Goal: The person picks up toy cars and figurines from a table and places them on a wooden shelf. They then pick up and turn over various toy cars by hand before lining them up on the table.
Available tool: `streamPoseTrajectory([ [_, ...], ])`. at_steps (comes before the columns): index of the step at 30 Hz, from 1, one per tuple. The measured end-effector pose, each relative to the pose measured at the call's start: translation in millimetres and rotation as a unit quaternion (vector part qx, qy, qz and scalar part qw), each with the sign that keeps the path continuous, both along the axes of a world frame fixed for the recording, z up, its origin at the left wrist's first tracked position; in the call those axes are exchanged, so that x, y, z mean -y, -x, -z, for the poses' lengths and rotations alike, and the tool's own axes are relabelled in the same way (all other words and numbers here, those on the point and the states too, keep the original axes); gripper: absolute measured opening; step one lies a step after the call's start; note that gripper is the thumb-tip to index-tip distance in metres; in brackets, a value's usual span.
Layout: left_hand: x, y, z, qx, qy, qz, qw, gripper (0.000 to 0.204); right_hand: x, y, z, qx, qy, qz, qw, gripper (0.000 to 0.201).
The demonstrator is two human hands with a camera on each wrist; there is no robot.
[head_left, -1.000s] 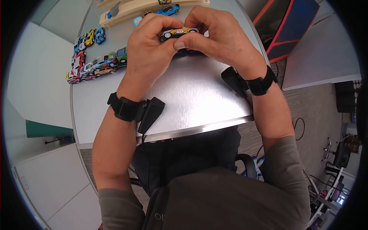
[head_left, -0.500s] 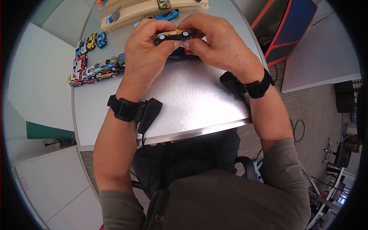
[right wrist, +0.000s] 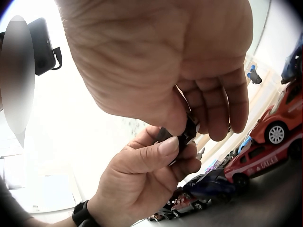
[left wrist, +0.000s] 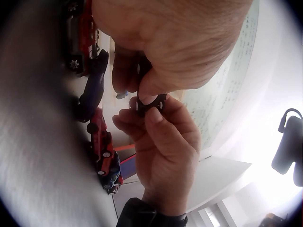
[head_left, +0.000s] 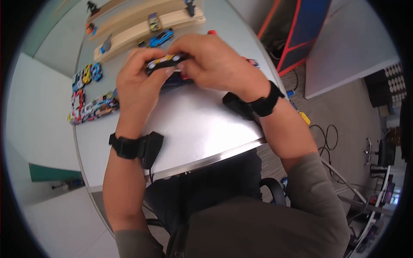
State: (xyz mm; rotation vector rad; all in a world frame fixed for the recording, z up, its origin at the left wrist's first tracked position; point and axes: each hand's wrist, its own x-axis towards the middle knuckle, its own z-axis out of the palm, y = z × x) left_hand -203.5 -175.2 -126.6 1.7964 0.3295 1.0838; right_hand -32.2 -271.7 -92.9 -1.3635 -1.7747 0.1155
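Observation:
Both hands pinch a small yellow and black toy car (head_left: 164,62) above the far part of the table. My left hand (head_left: 135,84) has thumb and fingers at the car's left end; my right hand (head_left: 213,62) grips the other end. Seen from the left wrist, the car's dark underside (left wrist: 150,105) and wheels show between the thumbs. The right wrist view has the car (right wrist: 188,135) mostly hidden by fingers. Beneath and beyond the hands stand a dark blue toy car (right wrist: 210,184) and a red toy car (right wrist: 255,163), with an orange car (right wrist: 281,116) on top of the red one.
Several toy cars stand in a bent line at the table's left (head_left: 92,107). Behind the hands are a blue toy car (head_left: 161,38) and stepped wooden rails (head_left: 129,36) bearing small figures and a car. The metal table edge (head_left: 206,159) runs before the person's lap.
The head view has swung, so table and hands sit farther left and lower. The toy car stays between both hands, its right end now higher in the view.

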Motion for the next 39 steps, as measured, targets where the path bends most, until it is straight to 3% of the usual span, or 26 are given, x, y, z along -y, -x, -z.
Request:
streamPoseTrajectory([
  [14,-1,4,2,-0.042,0.066,-0.017,0.997,0.033,0,-4,-1,-0.02,0.074,0.002,0.997,0.022],
  [16,-5,6,6,-0.042,0.01,-0.015,0.999,0.031,1,-6,0,-0.026,0.071,0.0,0.997,0.022],
  [24,1,3,-4,-0.034,-0.007,0.005,0.999,0.03,-6,-4,7,-0.083,0.046,-0.003,0.995,0.022],
  [26,-2,3,-2,-0.087,-0.053,-0.042,0.994,0.029,-3,-1,0,-0.13,0.111,-0.004,0.985,0.021],
  [28,-2,3,1,-0.089,-0.056,-0.035,0.994,0.028,1,2,-5,-0.161,0.18,0.001,0.97,0.019],
  [30,-5,3,6,-0.019,0.084,0.046,0.995,0.028,6,8,-15,-0.267,0.24,-0.009,0.933,0.007],
  [31,-1,4,5,-0.027,0.091,0.032,0.995,0.028,8,9,-14,-0.273,0.249,-0.022,0.929,0.007],
  [34,6,-1,0,-0.043,-0.086,-0.013,0.995,0.03,9,9,-14,-0.297,0.235,-0.066,0.923,0.008],
  [36,3,-4,1,-0.005,0.129,0.05,0.99,0.032,8,13,-13,-0.313,0.23,-0.029,0.921,0.011],
  [39,0,-4,1,-0.004,0.123,0.045,0.991,0.032,5,14,-13,-0.266,0.226,-0.01,0.937,0.013],
])
